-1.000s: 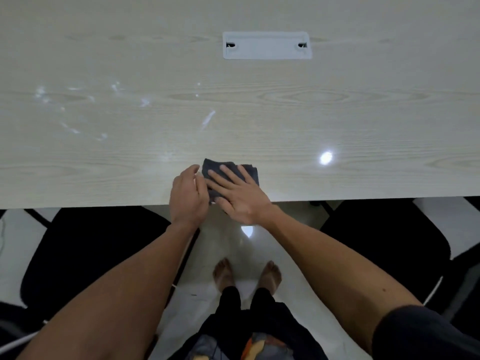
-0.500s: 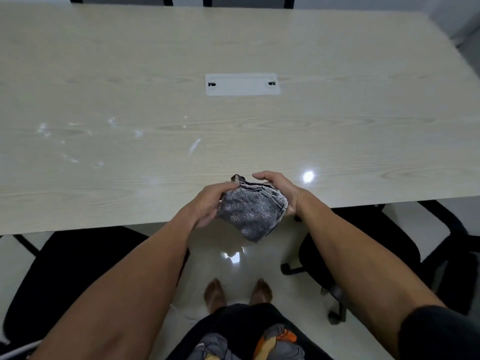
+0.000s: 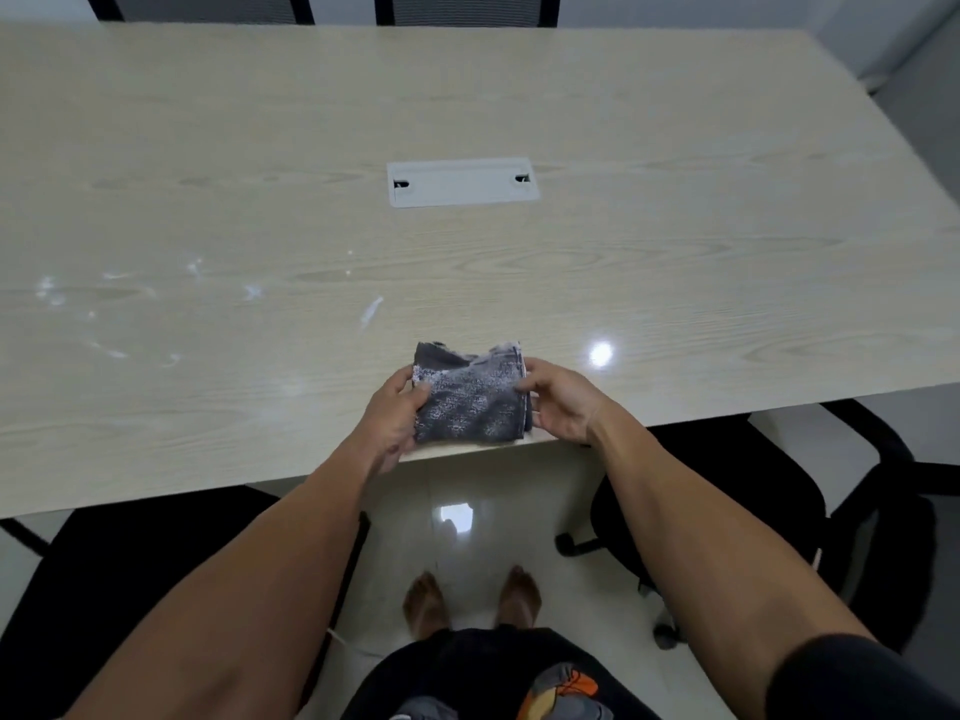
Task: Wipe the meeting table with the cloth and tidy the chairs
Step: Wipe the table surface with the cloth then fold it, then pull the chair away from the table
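Note:
A folded dark grey cloth [image 3: 470, 397], dusted with white powder, is held over the near edge of the pale wood meeting table [image 3: 649, 283]. My left hand [image 3: 392, 415] grips its left side and my right hand [image 3: 563, 405] grips its right side. White smears and specks [image 3: 119, 309] lie on the table's left part, and one streak [image 3: 371, 310] sits just beyond the cloth. A black chair [image 3: 130, 589] stands tucked at the lower left. Another black chair [image 3: 753, 491] on castors stands at the lower right, turned away.
A white cable cover plate [image 3: 462, 182] is set into the table's middle. Two chair backs [image 3: 465, 7] show beyond the far edge. The table's right edge runs diagonally at the upper right. My bare feet [image 3: 470, 597] stand on glossy white floor tiles.
The cloth was pressed flat on the table edge; both hands lifted it, turned its powdered side up and now hold it by its sides. The view pulled back and up.

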Demonstrator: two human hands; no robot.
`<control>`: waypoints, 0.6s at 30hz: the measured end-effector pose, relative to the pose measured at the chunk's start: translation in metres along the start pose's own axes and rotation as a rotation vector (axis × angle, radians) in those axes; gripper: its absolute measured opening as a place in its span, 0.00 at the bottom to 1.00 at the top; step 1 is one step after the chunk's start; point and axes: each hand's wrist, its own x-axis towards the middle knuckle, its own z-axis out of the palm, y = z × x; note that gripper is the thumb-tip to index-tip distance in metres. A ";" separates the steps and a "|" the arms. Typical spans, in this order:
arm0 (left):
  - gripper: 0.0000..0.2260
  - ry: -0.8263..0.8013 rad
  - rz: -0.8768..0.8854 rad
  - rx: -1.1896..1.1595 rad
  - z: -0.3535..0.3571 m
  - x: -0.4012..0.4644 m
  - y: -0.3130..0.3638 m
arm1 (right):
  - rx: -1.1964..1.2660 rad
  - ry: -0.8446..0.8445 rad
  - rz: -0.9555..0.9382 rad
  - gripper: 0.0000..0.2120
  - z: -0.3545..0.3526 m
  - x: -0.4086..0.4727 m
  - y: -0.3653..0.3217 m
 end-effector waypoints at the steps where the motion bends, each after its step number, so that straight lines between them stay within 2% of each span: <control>1: 0.20 0.022 0.010 0.018 0.000 0.003 0.003 | 0.001 0.018 -0.024 0.22 0.005 0.004 -0.002; 5: 0.24 0.152 0.089 0.129 -0.001 0.011 0.008 | -0.131 0.109 -0.045 0.24 0.012 0.015 -0.003; 7: 0.22 0.332 0.094 0.386 -0.004 0.008 0.006 | -0.351 0.252 -0.064 0.20 0.014 0.014 0.001; 9: 0.21 0.416 0.095 0.606 -0.008 0.004 -0.001 | -0.523 0.397 -0.129 0.16 0.008 0.011 0.009; 12: 0.16 0.343 0.163 0.703 0.002 0.002 -0.005 | -0.450 0.476 -0.164 0.11 -0.004 -0.005 0.024; 18: 0.16 0.108 0.284 0.802 0.067 -0.012 -0.010 | -0.396 0.620 -0.231 0.13 -0.045 -0.063 0.060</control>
